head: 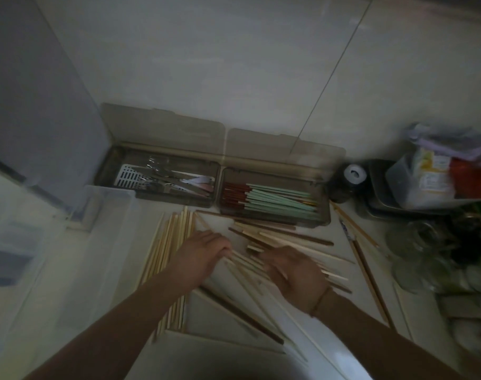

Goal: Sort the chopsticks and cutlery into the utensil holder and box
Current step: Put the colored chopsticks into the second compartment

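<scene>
Both hands lay flat, fingers spread, nothing gripped: left hand [203,252] and right hand [294,270] on the loose pale chopsticks [264,244] before the chopstick box [275,197]; best squared ends first, I judged.

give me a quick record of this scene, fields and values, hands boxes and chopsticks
left hand: palm down on loose chopsticks, grip unclear
right hand: palm down on loose chopsticks, grip unclear
left box: lid open, metal cutlery inside
right box: lid open, green and red-brown chopsticks inside
pale bundle: lined up on counter, left of the hands
loose chopsticks: scattered in front of right box
dark pair: lying apart, far right
</scene>
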{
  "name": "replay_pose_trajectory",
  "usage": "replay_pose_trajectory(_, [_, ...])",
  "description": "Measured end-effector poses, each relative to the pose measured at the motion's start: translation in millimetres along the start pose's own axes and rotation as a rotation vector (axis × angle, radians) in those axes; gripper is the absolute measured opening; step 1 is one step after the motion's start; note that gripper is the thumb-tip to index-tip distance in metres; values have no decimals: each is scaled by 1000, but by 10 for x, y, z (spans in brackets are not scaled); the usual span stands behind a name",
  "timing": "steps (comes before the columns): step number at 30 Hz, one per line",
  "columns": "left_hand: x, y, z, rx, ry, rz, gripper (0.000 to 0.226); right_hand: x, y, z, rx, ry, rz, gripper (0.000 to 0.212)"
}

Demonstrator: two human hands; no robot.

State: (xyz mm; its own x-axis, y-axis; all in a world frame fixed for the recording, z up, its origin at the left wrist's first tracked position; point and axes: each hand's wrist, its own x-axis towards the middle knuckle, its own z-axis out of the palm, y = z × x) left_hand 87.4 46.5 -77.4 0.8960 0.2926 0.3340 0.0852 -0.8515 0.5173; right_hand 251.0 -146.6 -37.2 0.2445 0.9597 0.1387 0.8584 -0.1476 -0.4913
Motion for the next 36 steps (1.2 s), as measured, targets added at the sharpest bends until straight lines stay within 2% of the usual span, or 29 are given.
replay_pose_trajectory(2, [74, 45, -15, -74, 27, -46, 34, -132, 19, 96, -45, -12, 12, 34])
replay_pose_trajectory(4, [125, 95, -15, -163, 43, -143, 41, -194, 10, 117, 76, 35, 170, 25])
replay_pose_trajectory(5, [143, 120, -6, -230, 55, -210, 43, -199, -9, 97, 247, 93, 321, 18])
replay_pose_trajectory(7, [195, 204, 13, -371, 95, -318, 37, -164, -66, 7, 789, 243, 640, 17])
replay_pose_trajectory(9, [274, 339, 78, -465, 142, -350, 30, -114, -147, -113, 1181, 349, 785, 11])
replay_pose_trajectory(10, [311, 431, 136, -505, 140, -350, 27, -90, -180, -133, 1228, 351, 803, 6])
replay_pose_trajectory(11, [345, 538, 197, -540, 119, -346, 24, -62, -215, -136, 1201, 338, 794, 8])
replay_pose_trajectory(14, [403, 811, 384, -589, 57, -327, 23, -3, -238, -22, 733, 264, 704, 26])
replay_pose_trajectory(16, [413, 888, 414, -629, 60, -330, 19, 34, -236, 18, 571, 273, 663, 28])
replay_pose_trajectory(20, [398, 829, 294, -603, 12, -287, 24, 175, -300, -41, 633, 336, 606, 13])
replay_pose_trajectory(22, [383, 749, 255, -558, -20, -271, 34, 260, -321, -61, 693, 348, 587, 13])
replay_pose_trajectory(24, [345, 664, 228, -515, -42, -253, 43, 352, -331, -98, 654, 354, 551, 15])
replay_pose_trajectory(28, [183, 464, 104, -396, -109, -220, 39, 555, -105, -235, 560, 327, 491, 18])
replay_pose_trajectory(31, [-37, 172, 29, -166, -92, -131, 28, 707, 302, -352, 145, 197, 483, 28])
replay_pose_trajectory(33, [-168, -6, 9, -57, -92, -118, 25, 778, 533, -411, -117, 121, 511, 24])
replay_pose_trajectory(36, [-320, -99, 5, 29, -120, -157, 23, 826, 683, -425, -244, 18, 641, 21])
